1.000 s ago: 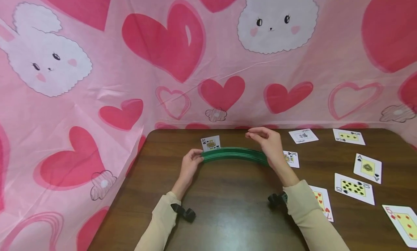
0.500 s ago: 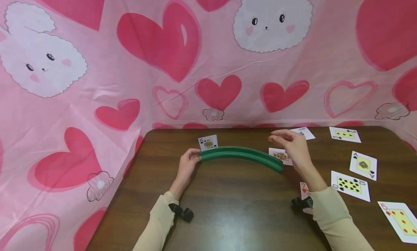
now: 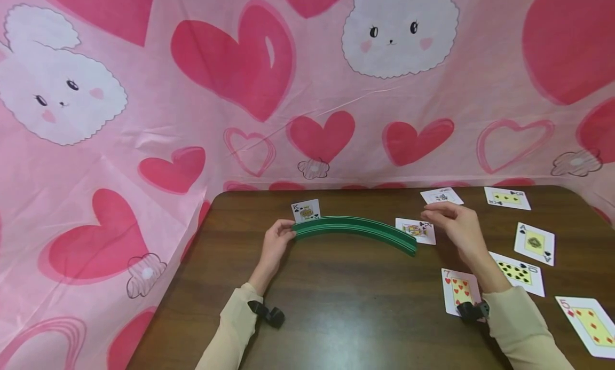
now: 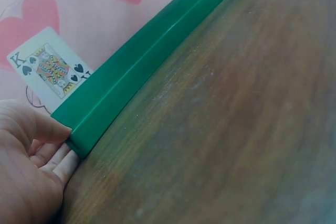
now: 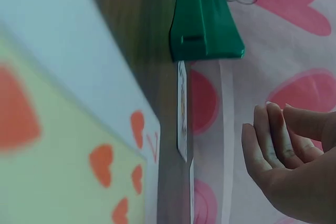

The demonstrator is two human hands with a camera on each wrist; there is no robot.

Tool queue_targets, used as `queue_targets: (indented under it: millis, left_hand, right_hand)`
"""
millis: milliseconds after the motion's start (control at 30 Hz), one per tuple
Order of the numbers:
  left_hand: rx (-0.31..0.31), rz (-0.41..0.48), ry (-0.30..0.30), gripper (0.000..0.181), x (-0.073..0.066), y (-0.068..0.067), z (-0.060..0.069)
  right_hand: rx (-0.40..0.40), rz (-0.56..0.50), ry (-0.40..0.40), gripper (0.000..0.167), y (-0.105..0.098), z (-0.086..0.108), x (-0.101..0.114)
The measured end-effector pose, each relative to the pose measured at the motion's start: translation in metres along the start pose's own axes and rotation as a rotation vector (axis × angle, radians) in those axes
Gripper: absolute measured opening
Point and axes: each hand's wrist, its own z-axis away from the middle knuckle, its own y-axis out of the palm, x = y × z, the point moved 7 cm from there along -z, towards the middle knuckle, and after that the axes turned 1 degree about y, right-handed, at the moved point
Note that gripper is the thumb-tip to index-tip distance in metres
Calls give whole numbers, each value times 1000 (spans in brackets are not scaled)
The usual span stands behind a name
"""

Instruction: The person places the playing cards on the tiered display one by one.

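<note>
A curved green playing card holder (image 3: pixel 355 227) stands on the table, seen in all three views. My left hand (image 3: pixel 277 245) pinches its left end between thumb and fingers. A king of spades (image 4: pixel 50 69) stands upright at that end, its lower edge hidden by the holder. My right hand (image 3: pixel 456 226) hovers over the right side of the table, apart from the holder, with its fingers loosely bent and nothing visible in them. Nearest to it are a king card (image 3: pixel 417 231), partly behind the holder's right end, and a face card (image 3: pixel 442 196) farther back.
Flat on the right side lie a seven of hearts (image 3: pixel 458 290), a ten of spades (image 3: pixel 521 274), an ace of spades (image 3: pixel 534 243), a five of diamonds (image 3: pixel 588 327) and another card (image 3: pixel 506 198) at the back. A pink heart-patterned cloth (image 3: pixel 269 146) hangs behind the table (image 3: pixel 336 316).
My right hand has moved right, away from the holder, uncovering its right end and the king card beside it. My left hand still grips the left end.
</note>
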Motion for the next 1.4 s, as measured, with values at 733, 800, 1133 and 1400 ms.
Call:
queue_targets:
  millis: [733,800,1133,1400]
  left_hand:
    - [6,2,2,22,-1,0,2]
    - [4,8,11,21,-1,0,2]
    - [4,15,25,21,-3,2,1]
    - [21,8,5,22,-6,1,4]
  right_hand:
    - [185,129,54,45,6,-3,-21]
    - [214,130,42,45,7,-4,-21]
    - [352,472,-34,53,1,-2,-14]
    - [397,592,-139,61,0,2,-4]
